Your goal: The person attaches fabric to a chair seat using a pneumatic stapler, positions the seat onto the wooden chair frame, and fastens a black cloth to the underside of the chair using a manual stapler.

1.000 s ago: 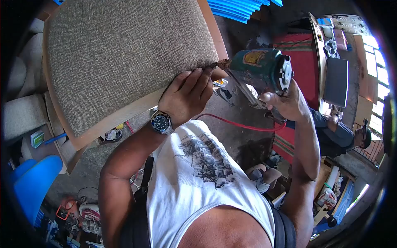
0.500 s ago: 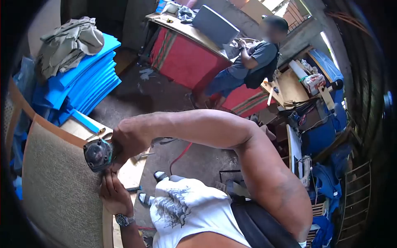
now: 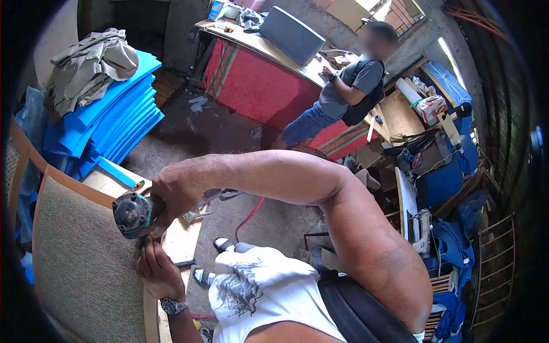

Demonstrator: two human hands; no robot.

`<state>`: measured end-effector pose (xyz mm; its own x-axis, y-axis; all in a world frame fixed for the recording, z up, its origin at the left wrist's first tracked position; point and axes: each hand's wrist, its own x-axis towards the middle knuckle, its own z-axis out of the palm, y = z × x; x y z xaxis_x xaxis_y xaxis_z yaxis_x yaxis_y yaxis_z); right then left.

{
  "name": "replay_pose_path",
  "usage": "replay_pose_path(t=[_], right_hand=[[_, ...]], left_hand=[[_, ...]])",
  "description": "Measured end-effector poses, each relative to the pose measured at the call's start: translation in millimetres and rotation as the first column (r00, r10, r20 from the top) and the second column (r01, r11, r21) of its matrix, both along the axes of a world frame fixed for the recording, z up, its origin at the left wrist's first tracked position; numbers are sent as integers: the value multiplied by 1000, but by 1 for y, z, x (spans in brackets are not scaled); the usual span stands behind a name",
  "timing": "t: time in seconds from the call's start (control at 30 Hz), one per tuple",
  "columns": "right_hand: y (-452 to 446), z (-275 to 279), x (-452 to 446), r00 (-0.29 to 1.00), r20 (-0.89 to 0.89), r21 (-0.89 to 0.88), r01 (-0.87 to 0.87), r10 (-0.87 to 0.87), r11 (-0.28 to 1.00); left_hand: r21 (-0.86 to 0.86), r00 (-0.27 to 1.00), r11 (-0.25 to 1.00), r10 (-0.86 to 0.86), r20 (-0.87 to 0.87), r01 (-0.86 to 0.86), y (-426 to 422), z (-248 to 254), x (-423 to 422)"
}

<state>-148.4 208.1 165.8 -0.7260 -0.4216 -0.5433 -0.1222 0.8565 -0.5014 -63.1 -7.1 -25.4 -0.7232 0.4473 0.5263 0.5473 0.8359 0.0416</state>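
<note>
My right hand is wrapped round a staple gun, whose dark, bolted round head faces up toward me. The gun is at the edge of a chair back with grey-brown woven fabric and a wooden frame. Just below the gun, my left hand, with a watch on its wrist, has its fingers bent together on the fabric's edge. The gun's nose and the fingertips are partly hidden.
Under the chair is a light wooden bench with a clamp-like metal tool. Blue foam sheets are stacked behind. A red hose runs across the floor. A person stands at a red-fronted table.
My hands and the staple gun stay at nearly the same place on the chair edge, with the gun tilted slightly. The view has shifted a little, and the other person's arm has lowered toward the table.
</note>
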Motion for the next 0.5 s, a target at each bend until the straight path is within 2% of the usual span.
replay_pose_path(t=[0.23,0.37,0.43,0.5], right_hand=[[0,0,-2,1000,3,2,-3,3,1000],[0,0,-4,997,71,20,18,-19,1000],[0,-3,-6,998,56,75,8,-12,997],[-4,4,-6,999,1,115,-51,51,992]], left_hand=[[-39,999,999,21,-36,-22,0,3,0],[6,1000,1000,-2,10,2,-1,-2,-1],[-67,999,997,48,-18,-49,-3,-7,-1],[-314,966,917,257,-6,-246,-17,-100,-6]])
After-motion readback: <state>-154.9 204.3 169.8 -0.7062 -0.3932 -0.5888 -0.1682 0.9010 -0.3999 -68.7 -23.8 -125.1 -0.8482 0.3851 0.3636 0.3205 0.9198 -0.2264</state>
